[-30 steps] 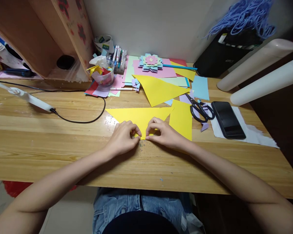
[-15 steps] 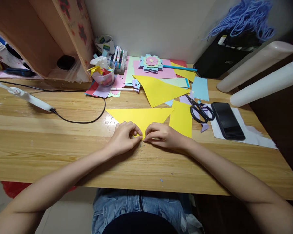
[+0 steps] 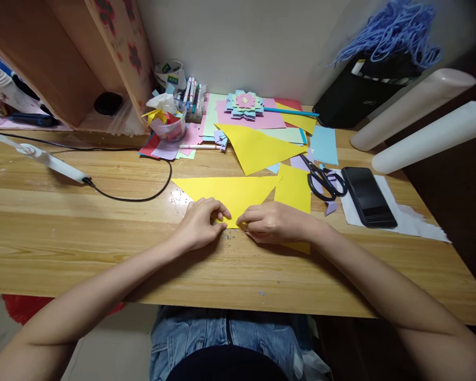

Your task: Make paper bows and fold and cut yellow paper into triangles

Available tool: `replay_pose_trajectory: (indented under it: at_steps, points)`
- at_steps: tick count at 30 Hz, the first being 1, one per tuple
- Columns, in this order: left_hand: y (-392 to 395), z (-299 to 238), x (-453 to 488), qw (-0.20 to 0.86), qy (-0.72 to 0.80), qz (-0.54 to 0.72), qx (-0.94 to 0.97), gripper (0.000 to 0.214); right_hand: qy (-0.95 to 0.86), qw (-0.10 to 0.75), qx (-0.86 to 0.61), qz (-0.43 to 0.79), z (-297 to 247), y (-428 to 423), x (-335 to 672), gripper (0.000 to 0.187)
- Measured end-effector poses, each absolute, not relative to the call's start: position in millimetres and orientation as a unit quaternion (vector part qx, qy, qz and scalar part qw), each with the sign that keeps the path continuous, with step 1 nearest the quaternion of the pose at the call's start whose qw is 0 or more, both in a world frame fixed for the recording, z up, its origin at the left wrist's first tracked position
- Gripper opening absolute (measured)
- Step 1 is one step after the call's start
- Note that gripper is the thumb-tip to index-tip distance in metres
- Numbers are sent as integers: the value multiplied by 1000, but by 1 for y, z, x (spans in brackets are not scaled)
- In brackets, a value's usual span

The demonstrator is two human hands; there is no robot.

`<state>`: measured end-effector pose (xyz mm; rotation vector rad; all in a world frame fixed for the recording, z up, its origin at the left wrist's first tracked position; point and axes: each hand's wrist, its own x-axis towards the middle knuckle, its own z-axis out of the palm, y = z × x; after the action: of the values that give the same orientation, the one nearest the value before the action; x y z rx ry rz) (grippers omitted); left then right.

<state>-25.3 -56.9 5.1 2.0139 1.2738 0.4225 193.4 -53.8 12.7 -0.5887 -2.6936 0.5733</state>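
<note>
A sheet of yellow paper lies in front of me, with a long straight far edge and sides slanting inward toward me. My left hand rests on its near left part, thumb and fingers curled at the near edge. At the near right part, my right hand has its fingers pinched together on that same edge. Between my fingertips a short straight stretch of the near edge shows; the rest is hidden beneath my hands. A second yellow piece lies partly under my right hand and wrist.
Black-handled scissors and a phone lie at the right. Behind are another yellow sheet, a layered paper flower and a tub of scraps. A white corded device lies left.
My right hand has slid slightly right along the near edge, and my left thumb has drawn back a little left. More of the edge shows between them.
</note>
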Motion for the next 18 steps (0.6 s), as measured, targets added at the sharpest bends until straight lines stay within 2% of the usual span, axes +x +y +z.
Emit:
replay_pose_trajectory:
  at_steps: [3, 7, 13, 16, 18]
  points:
    - [-55, 4, -29, 367, 473, 163, 784, 15, -952, 150, -189, 187, 11, -55, 195, 20]
    - [-53, 3, -34, 372, 452, 164, 794, 17, -938, 178, -231, 190, 6, -57, 192, 14]
    - [-54, 7, -37, 384, 438, 151, 798, 14, -951, 186, -236, 75, 0, -62, 184, 21]
    - [-57, 13, -35, 334, 417, 144, 833, 24, -935, 214, -261, 110, 0, -62, 182, 17]
    - [-59, 16, -32, 273, 380, 140, 873, 24, -915, 227, -291, 166, 2, -62, 180, 12]
